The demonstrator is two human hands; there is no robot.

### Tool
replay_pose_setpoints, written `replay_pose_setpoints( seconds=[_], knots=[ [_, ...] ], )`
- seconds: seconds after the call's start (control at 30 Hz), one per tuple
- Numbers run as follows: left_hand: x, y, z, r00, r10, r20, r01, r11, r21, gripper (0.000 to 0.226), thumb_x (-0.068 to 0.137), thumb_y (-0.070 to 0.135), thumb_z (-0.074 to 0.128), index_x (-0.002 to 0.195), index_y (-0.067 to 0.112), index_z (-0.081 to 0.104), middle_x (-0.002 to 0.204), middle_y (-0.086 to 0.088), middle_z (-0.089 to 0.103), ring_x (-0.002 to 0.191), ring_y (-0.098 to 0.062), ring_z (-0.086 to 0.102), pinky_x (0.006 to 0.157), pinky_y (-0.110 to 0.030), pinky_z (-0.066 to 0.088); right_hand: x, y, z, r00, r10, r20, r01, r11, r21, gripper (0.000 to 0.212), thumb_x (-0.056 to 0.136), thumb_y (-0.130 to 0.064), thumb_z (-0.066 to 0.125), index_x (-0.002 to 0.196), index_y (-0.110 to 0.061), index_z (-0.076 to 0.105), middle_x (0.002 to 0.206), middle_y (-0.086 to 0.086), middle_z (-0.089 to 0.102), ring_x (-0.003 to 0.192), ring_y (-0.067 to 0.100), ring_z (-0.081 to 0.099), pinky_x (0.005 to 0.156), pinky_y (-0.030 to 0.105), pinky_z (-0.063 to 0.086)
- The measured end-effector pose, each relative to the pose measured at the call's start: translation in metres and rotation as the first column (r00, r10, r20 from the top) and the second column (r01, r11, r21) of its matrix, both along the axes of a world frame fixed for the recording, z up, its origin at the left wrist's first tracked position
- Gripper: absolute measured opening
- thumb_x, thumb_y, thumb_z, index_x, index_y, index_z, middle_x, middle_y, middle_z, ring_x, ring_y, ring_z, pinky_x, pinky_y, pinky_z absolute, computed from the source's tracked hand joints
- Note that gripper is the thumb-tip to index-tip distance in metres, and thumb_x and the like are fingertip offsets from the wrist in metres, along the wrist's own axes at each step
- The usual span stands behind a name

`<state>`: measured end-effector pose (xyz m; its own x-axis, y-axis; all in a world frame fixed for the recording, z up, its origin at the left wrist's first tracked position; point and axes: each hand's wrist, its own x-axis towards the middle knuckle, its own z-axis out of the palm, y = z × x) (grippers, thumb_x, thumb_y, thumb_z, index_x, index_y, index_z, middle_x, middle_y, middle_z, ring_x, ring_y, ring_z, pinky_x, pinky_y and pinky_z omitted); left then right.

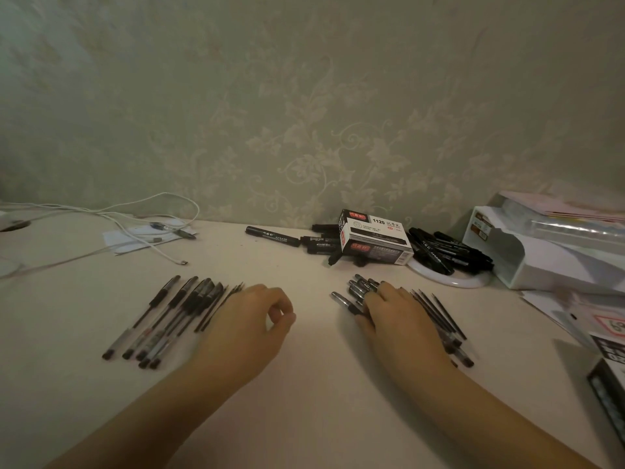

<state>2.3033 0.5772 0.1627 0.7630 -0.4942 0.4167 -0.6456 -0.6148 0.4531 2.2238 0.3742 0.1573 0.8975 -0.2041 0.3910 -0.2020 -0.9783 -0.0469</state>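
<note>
On my surface (pixel 304 384), the pen row (pixel 162 319) lies at nine o'clock, the pen pile (pixel 360 289) at three, the marker box (pixel 375 236) at one, and the cable (pixel 152 211) at ten.

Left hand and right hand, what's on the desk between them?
In the head view, only bare desk lies between left hand and right hand; pens sit at the right hand's fingers.

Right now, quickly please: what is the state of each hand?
Left hand: closed, fingers curled, nothing seen in its grip.
Right hand: open, resting flat on the pens.
</note>
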Motion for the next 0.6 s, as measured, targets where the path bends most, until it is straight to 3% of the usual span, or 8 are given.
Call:
replay_pose_setpoints(
  seconds=[0.2, 0.3, 0.37, 0.4, 0.47, 0.53, 0.6],
  knots=[
    [-0.004, -0.004, -0.003, 0.994, -0.062, -0.095, 0.062, 0.998, -0.006, 0.008, 0.091, 0.033, 0.057, 0.090, 0.033, 0.065, 0.086, 0.014, 0.061, 0.068, 0.001, 0.055, 0.060, -0.008, 0.037, 0.001, 0.003, 0.000, 1.000, -0.004, -0.011, 0.003, 0.999, -0.044, 0.024, 0.102, -0.036, 0.045, 0.118, -0.021, 0.057, 0.120, -0.003, 0.053, 0.108, 0.018, 0.048, 0.087, 0.030, 0.036],
    [-0.006, -0.006, -0.004, 0.986, -0.079, -0.147, 0.070, 0.995, -0.066, 0.008, 0.090, 0.035, 0.058, 0.089, 0.033, 0.066, 0.082, 0.014, 0.061, 0.068, 0.000, 0.057, 0.057, -0.007, 0.040, 0.001, 0.005, 0.007, 1.000, -0.003, 0.024, 0.005, 0.997, -0.081, 0.024, 0.103, -0.036, 0.041, 0.119, -0.023, 0.053, 0.116, -0.004, 0.054, 0.101, 0.016, 0.047, 0.079, 0.028, 0.032],
    [-0.007, -0.008, -0.004, 0.972, -0.113, -0.207, 0.081, 0.984, -0.156, 0.009, 0.090, 0.037, 0.059, 0.088, 0.032, 0.066, 0.081, 0.013, 0.063, 0.069, 0.002, 0.058, 0.058, -0.008, 0.043, -0.001, 0.009, 0.014, 0.991, 0.038, 0.126, -0.038, 0.999, -0.002, 0.020, 0.102, -0.038, 0.043, 0.108, -0.023, 0.055, 0.104, -0.006, 0.058, 0.090, 0.014, 0.048, 0.073, 0.027, 0.035],
    [-0.008, -0.008, -0.003, 0.960, -0.140, -0.241, 0.090, 0.975, -0.205, 0.010, 0.089, 0.040, 0.058, 0.088, 0.033, 0.066, 0.082, 0.012, 0.064, 0.069, 0.002, 0.059, 0.059, -0.010, 0.046, -0.003, 0.012, 0.017, 0.980, 0.074, 0.185, -0.096, 0.989, 0.114, 0.018, 0.100, -0.039, 0.047, 0.102, -0.024, 0.056, 0.097, -0.008, 0.060, 0.085, 0.011, 0.051, 0.071, 0.027, 0.040],
    [-0.011, -0.011, -0.001, 0.920, -0.232, -0.316, 0.133, 0.943, -0.306, 0.020, 0.088, 0.051, 0.055, 0.096, 0.035, 0.064, 0.088, 0.013, 0.067, 0.074, 0.001, 0.064, 0.069, -0.018, 0.053, -0.004, 0.020, 0.020, 0.954, 0.135, 0.267, -0.248, 0.857, 0.452, 0.014, 0.096, -0.038, 0.058, 0.092, -0.025, 0.061, 0.081, -0.009, 0.064, 0.072, 0.006, 0.058, 0.061, 0.021, 0.047],
    [-0.017, -0.015, 0.002, 0.848, -0.372, -0.378, 0.202, 0.886, -0.418, 0.033, 0.085, 0.053, 0.048, 0.104, 0.030, 0.062, 0.092, 0.011, 0.068, 0.081, -0.004, 0.068, 0.077, -0.028, 0.057, -0.005, 0.030, 0.020, 0.949, 0.192, 0.252, -0.316, 0.596, 0.738, 0.009, 0.092, -0.035, 0.065, 0.089, -0.026, 0.065, 0.075, -0.004, 0.069, 0.064, 0.004, 0.062, 0.055, 0.017, 0.048],
    [-0.021, -0.017, 0.004, 0.783, -0.474, -0.404, 0.240, 0.828, -0.507, 0.031, 0.090, 0.044, 0.046, 0.107, 0.023, 0.061, 0.093, 0.005, 0.070, 0.083, -0.011, 0.070, 0.077, -0.033, 0.059, -0.005, 0.037, 0.015, 0.931, 0.263, 0.252, -0.342, 0.390, 0.855, 0.010, 0.093, -0.031, 0.065, 0.093, -0.022, 0.069, 0.077, 0.004, 0.072, 0.065, 0.011, 0.067, 0.058, 0.017, 0.050]
  ],
)
